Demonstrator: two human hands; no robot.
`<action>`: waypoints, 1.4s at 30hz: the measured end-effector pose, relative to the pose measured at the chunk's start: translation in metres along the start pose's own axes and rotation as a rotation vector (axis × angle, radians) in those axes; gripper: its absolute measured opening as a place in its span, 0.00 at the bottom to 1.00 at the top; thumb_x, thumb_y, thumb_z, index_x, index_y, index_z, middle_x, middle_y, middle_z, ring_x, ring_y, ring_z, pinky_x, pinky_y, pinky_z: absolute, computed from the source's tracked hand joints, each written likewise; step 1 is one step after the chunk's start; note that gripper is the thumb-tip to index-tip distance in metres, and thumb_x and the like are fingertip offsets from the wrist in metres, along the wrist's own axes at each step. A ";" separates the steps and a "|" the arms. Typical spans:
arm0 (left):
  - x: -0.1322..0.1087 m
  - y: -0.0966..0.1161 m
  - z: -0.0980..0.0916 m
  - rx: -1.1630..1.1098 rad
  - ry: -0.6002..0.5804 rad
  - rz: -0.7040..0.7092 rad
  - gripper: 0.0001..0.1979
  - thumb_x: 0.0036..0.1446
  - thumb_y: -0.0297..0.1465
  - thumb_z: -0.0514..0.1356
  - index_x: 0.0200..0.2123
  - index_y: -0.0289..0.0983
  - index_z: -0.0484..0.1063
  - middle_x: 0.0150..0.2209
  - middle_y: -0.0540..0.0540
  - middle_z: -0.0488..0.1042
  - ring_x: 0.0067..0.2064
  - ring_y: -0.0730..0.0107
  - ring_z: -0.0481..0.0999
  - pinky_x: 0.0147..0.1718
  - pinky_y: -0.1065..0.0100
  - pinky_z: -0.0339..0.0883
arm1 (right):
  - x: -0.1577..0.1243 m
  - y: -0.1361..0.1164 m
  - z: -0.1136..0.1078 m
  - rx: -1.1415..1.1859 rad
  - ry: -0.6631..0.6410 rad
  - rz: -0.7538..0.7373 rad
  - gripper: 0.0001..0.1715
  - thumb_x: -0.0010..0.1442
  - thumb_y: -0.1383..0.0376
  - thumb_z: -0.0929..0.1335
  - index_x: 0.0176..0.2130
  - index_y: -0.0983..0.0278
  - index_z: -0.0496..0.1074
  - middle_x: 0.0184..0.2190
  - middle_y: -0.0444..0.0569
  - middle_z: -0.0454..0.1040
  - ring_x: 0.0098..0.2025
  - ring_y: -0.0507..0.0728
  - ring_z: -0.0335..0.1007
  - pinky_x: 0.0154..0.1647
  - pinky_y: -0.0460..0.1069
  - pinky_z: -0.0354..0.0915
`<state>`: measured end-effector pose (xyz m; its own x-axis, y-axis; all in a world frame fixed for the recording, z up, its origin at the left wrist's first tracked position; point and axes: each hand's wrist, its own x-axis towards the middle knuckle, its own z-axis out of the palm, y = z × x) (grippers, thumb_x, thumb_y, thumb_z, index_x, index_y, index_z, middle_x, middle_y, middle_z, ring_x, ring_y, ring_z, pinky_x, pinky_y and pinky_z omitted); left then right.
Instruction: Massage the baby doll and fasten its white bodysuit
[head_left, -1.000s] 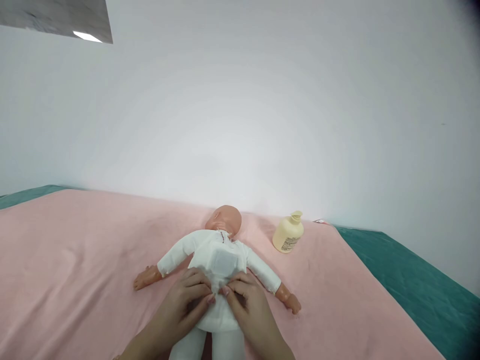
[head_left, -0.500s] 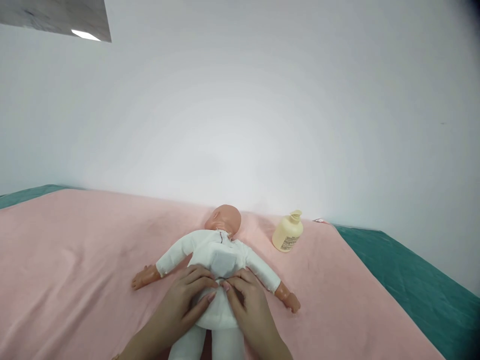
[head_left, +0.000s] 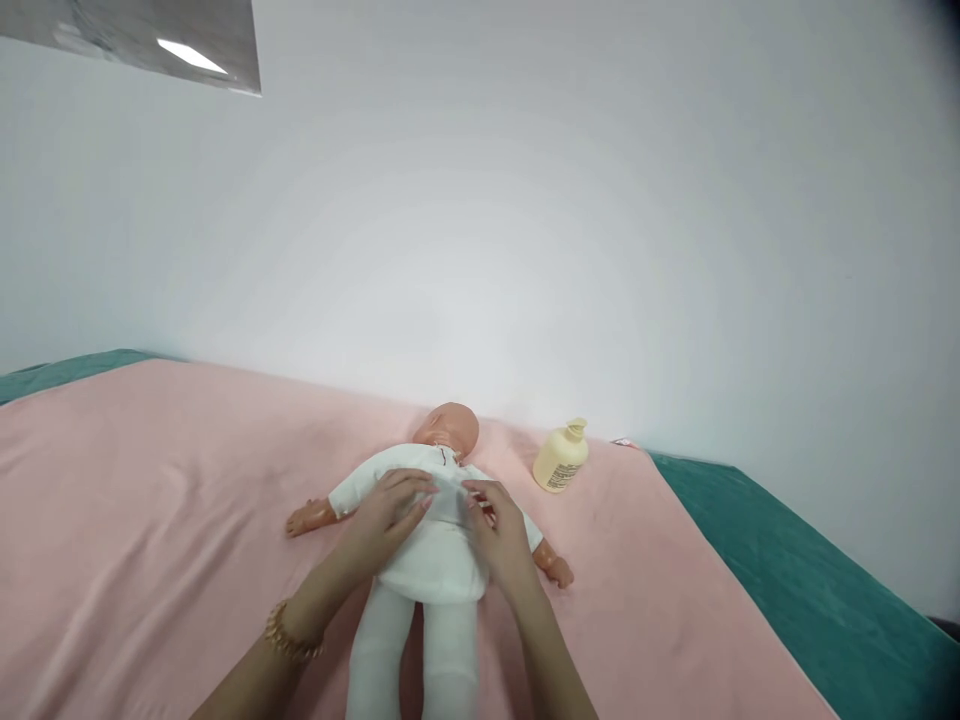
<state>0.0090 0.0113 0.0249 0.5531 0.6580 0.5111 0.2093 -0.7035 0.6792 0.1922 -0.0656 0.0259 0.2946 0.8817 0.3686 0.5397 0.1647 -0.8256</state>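
Observation:
A baby doll [head_left: 435, 562] with a cloth body lies stretched out on a pink sheet [head_left: 187, 450], its bald head toward the wall and arms spread. On the left side of its upper torso rests my left hand [head_left: 390, 512], fingers extended and thumb apart. My right hand [head_left: 499, 522] is on the opposite side, fingers loosely bent and thumb apart from them. Neither hand visibly grips anything. Between them shows a grey patch [head_left: 451, 503] on the white cloth, partly covered by my fingers.
A pale yellow pump bottle [head_left: 560, 462] stands right of the doll's head. Green cover [head_left: 780, 560] shows past the sheet's right edge. Behind is a white wall [head_left: 480, 220], with a shiny grey panel [head_left: 135, 35] at upper left.
Both hands have moved up the doll's torso, from its lower middle to beside the grey patch. Their fingers, earlier pinched together at the cloth, are now apart. The view has shifted slightly.

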 end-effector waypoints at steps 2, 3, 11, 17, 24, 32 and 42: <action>0.012 -0.004 0.003 0.042 -0.011 -0.002 0.13 0.63 0.29 0.51 0.45 0.37 0.74 0.48 0.43 0.75 0.53 0.61 0.71 0.54 0.55 0.64 | 0.012 -0.003 0.000 -0.028 -0.004 0.020 0.18 0.58 0.69 0.60 0.43 0.65 0.75 0.45 0.53 0.75 0.45 0.57 0.71 0.46 0.52 0.67; 0.018 -0.005 0.005 0.069 -0.027 0.000 0.14 0.62 0.27 0.50 0.45 0.36 0.73 0.48 0.43 0.76 0.52 0.61 0.71 0.54 0.55 0.64 | 0.018 -0.004 0.000 -0.049 -0.005 0.016 0.20 0.56 0.72 0.59 0.42 0.65 0.76 0.45 0.53 0.75 0.46 0.57 0.71 0.47 0.52 0.66; 0.034 -0.010 0.014 0.277 -0.133 0.032 0.16 0.55 0.20 0.49 0.38 0.35 0.75 0.40 0.44 0.78 0.45 0.59 0.72 0.48 0.54 0.65 | 0.029 0.009 0.022 -0.138 -0.060 -0.008 0.21 0.51 0.77 0.59 0.34 0.64 0.78 0.36 0.51 0.77 0.42 0.58 0.72 0.49 0.53 0.65; 0.025 -0.023 0.023 0.296 -0.093 0.044 0.15 0.55 0.19 0.49 0.37 0.36 0.74 0.37 0.45 0.77 0.43 0.59 0.71 0.46 0.55 0.65 | 0.022 0.018 0.028 -0.129 -0.070 -0.052 0.21 0.57 0.74 0.59 0.38 0.64 0.78 0.37 0.51 0.75 0.45 0.59 0.69 0.51 0.54 0.63; 0.021 -0.026 0.024 0.290 0.032 0.109 0.16 0.56 0.18 0.49 0.42 0.36 0.72 0.44 0.44 0.75 0.48 0.61 0.70 0.50 0.56 0.64 | 0.023 0.021 0.026 -0.124 -0.043 -0.097 0.19 0.60 0.72 0.59 0.44 0.63 0.75 0.44 0.52 0.72 0.50 0.59 0.65 0.54 0.54 0.61; 0.020 -0.026 0.024 0.301 -0.009 0.054 0.15 0.58 0.18 0.49 0.41 0.35 0.72 0.43 0.44 0.76 0.48 0.61 0.71 0.51 0.54 0.64 | 0.023 0.018 0.027 -0.095 -0.074 -0.030 0.17 0.62 0.70 0.60 0.42 0.64 0.76 0.43 0.51 0.74 0.50 0.59 0.65 0.56 0.56 0.60; 0.019 -0.028 0.026 0.329 0.036 0.097 0.14 0.59 0.19 0.50 0.42 0.36 0.72 0.45 0.44 0.76 0.48 0.61 0.72 0.51 0.54 0.66 | 0.021 0.021 0.029 -0.059 -0.014 -0.081 0.16 0.65 0.64 0.60 0.45 0.63 0.75 0.49 0.53 0.72 0.54 0.59 0.64 0.59 0.56 0.58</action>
<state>0.0344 0.0370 0.0019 0.5557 0.5889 0.5869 0.4091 -0.8082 0.4235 0.1867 -0.0304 0.0042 0.2374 0.8727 0.4266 0.6070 0.2095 -0.7665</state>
